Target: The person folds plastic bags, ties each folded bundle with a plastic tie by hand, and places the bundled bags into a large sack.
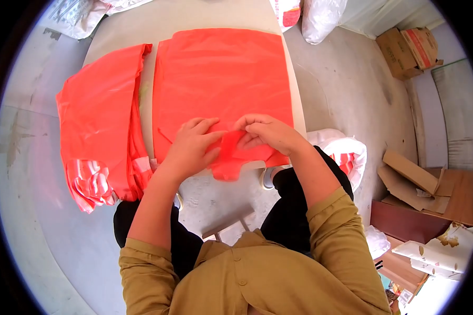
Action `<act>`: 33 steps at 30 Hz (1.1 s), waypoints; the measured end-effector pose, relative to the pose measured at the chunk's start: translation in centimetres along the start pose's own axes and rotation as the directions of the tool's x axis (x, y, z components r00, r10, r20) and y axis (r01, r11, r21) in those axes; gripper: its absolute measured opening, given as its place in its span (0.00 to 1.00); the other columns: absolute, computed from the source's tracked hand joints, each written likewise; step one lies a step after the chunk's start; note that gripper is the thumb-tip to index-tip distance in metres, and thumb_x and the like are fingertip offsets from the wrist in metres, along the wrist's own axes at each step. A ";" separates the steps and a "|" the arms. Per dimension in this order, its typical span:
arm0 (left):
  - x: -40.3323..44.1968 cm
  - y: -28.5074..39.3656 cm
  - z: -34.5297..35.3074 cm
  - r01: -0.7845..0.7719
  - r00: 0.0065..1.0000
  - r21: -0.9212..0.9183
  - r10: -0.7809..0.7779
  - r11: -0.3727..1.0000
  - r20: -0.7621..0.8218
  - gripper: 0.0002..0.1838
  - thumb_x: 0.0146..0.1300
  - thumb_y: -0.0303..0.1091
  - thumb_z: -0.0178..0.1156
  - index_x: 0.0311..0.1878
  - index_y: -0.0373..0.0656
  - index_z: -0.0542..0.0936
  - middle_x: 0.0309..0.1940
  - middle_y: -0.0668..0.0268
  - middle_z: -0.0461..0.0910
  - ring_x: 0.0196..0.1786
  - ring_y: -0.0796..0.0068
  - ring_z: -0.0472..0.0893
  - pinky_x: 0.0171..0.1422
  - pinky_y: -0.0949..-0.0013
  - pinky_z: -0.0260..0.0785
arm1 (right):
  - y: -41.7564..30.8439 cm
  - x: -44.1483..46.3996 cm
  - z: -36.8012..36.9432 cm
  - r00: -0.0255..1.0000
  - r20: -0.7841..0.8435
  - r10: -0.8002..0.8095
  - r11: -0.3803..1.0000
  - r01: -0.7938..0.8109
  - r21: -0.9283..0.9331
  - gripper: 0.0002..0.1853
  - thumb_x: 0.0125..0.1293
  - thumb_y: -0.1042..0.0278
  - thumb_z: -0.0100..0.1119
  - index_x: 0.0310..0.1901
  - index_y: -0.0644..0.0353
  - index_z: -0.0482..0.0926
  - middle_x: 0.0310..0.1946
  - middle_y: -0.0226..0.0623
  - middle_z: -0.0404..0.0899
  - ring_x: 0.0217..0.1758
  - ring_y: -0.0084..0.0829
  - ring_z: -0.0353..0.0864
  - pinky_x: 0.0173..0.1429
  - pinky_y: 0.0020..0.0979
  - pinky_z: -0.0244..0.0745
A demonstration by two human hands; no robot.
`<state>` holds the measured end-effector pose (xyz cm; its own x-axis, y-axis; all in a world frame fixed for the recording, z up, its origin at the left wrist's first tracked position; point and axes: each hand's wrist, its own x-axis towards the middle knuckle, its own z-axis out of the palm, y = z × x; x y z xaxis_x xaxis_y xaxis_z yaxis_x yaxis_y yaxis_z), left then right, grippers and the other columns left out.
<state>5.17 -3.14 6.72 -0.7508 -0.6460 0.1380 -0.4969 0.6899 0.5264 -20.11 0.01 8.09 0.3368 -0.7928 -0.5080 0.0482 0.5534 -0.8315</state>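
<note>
A flat stack of red plastic bags (226,73) lies on the pale table in front of me. Its near end, with handle-like cut-outs, hangs over the table's front edge. My left hand (194,144) is over the near left part of the stack, its fingers apart and slightly bent. Opposite it, my right hand (268,134) pinches a raised fold of the top red plastic bag (228,144) between thumb and fingers. A second, folded pile of red bags (97,115) rests at the left, its gathered ends drooping at the near side.
Under the stacks is a pale table (205,13). A white sack (355,152) with red pieces inside stands by my right knee. Cardboard boxes (410,52) sit at the far right, and an open carton (431,184) is nearer. White bags (323,18) lie beyond the table.
</note>
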 end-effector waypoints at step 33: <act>-0.1 -1.3 1.0 0.026 0.997 -0.096 -0.033 0.995 -0.070 0.18 0.59 0.21 0.62 0.53 0.42 0.84 0.61 0.56 0.79 0.63 0.51 0.76 0.68 0.54 0.70 | 5.8 0.3 3.4 0.571 0.361 -0.737 0.105 0.624 -0.774 0.09 0.55 0.75 0.67 0.39 0.59 0.82 0.48 0.36 0.82 0.53 0.39 0.80 0.53 0.38 0.78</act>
<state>5.41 -3.65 5.19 -0.7018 -0.6895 0.1789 -0.4722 0.6383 0.6079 -16.52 3.91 3.86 0.4961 -0.7687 0.4038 -0.5130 -0.6347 -0.5779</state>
